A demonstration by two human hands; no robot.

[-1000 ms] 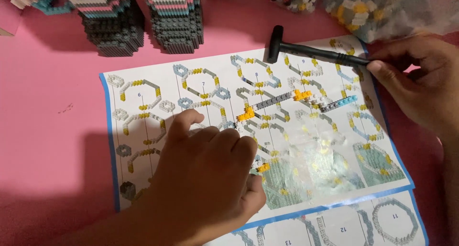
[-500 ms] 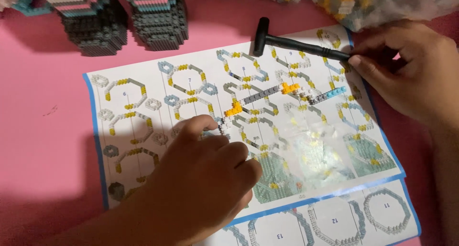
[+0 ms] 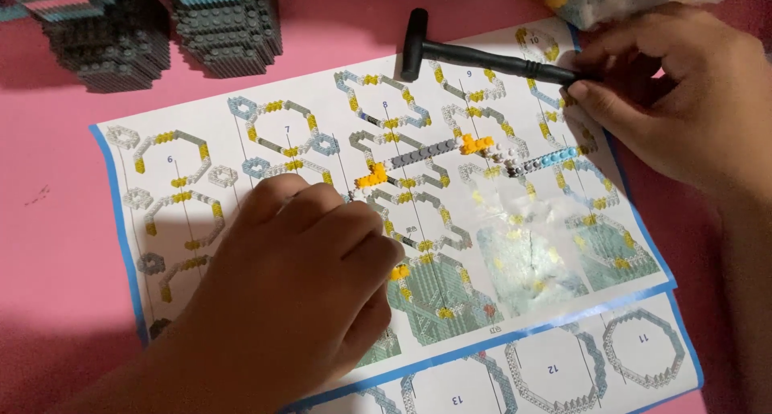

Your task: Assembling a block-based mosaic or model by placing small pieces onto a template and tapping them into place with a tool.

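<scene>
Shifted slightly lower, left hand point(image 3: 297, 293) presses curled fingers onto the blue-bordered instruction sheet point(image 3: 241, 133) while right hand point(image 3: 683, 100) pinches a small black hammer point(image 3: 482, 56).

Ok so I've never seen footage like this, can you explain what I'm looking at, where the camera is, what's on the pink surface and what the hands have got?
There is no machine here. A person wears a camera on their head, so you look down at their own two bare hands. On the pink table lies a printed instruction sheet with diagrams of tiny brick parts. A half-built strip of small grey, yellow and blue bricks rests on it. The left hand presses down on the sheet, fingertips near the strip's yellow end. The right hand holds the handle of a small black hammer, whose head lies on the paper. At the top edge stand dark stacked brick models, and a bag of loose bricks.
</scene>
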